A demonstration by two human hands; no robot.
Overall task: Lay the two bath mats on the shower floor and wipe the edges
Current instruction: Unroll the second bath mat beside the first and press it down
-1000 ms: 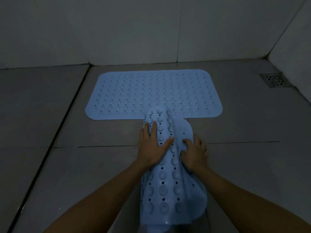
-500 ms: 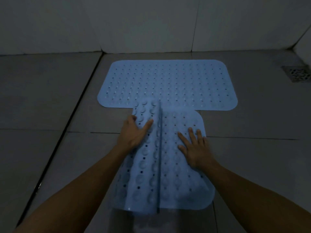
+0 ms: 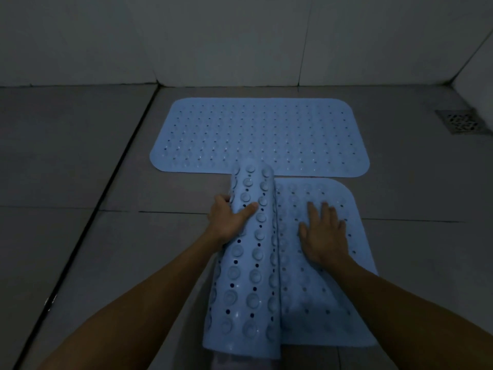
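The step in hand is laying out the second bath mat (image 3: 314,263) on the shower floor (image 3: 80,209); the first bath mat (image 3: 260,134) already lies flat near the back wall (image 3: 213,36), crosswise, with the floor drain (image 3: 462,121) well apart at its right. The second mat runs lengthwise toward the person, its far end just beside the first mat's near edge. Its right half lies flat, while its left half is folded up and over, with the suction-cup underside showing. The left hand (image 3: 229,218) grasps this raised flap, thumb across the cups and fingers behind it. The right hand (image 3: 324,231) lies released, fingers spread and straight, pressing the flat half down.

Next, I judge, the left hand needs to swing the flap outward to the left and lower it, then both palms should press the cups onto the tile. Wiping the edges is not yet begun, and no cloth is in view.

Half a second ago the flap lay lower and more opened, with the left hand flatter upon it; now it stands higher and curls over. The right hand has shifted slightly farther along the mat.
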